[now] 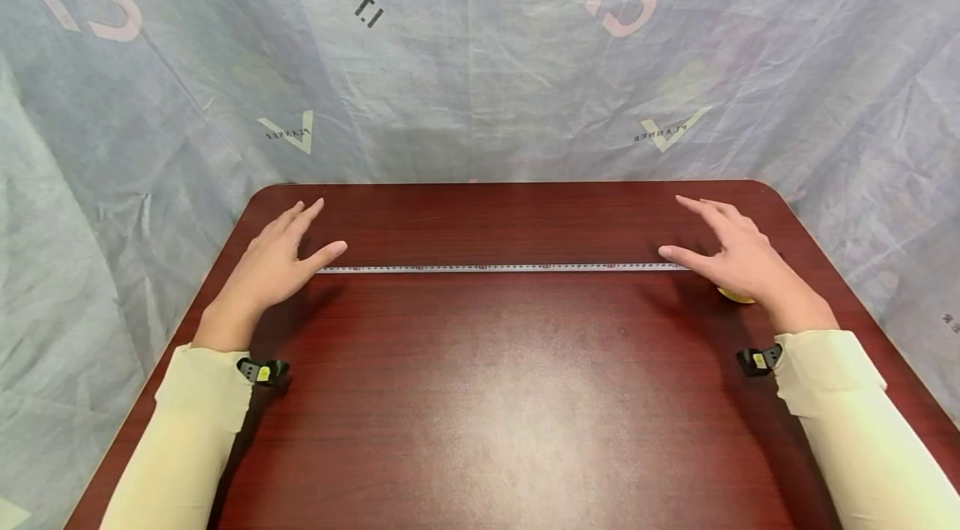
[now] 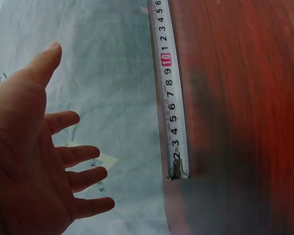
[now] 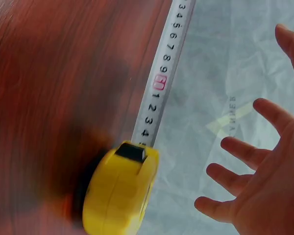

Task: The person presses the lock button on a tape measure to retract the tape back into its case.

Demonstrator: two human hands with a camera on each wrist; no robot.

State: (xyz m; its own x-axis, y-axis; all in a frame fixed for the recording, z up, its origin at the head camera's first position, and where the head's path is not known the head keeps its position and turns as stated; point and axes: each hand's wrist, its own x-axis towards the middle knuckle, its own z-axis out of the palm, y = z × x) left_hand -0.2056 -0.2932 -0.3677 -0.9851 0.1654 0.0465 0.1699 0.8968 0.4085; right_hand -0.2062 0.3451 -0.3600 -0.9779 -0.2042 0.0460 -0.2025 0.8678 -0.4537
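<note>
A tape measure lies pulled out across the table, its white blade (image 1: pixel 483 267) running straight from left to right. In the left wrist view the blade's metal end hook (image 2: pixel 178 171) shows near the small numbers. My left hand (image 1: pixel 273 263) hovers near that end, fingers spread, holding nothing. Over the other end is my right hand (image 1: pixel 738 255), also with fingers extended and nothing in them. Mostly hidden beneath it in the head view, the yellow tape case (image 3: pixel 118 191) shows in the right wrist view with a black part at its mouth, where the blade comes out.
The dark red wooden table (image 1: pixel 517 380) has rounded far corners and a light edge. Grey printed sheeting (image 1: pixel 465 55) hangs behind it and along both sides. A small black device (image 1: pixel 262 372) is strapped at the left wrist, and another (image 1: pixel 759 359) at the right.
</note>
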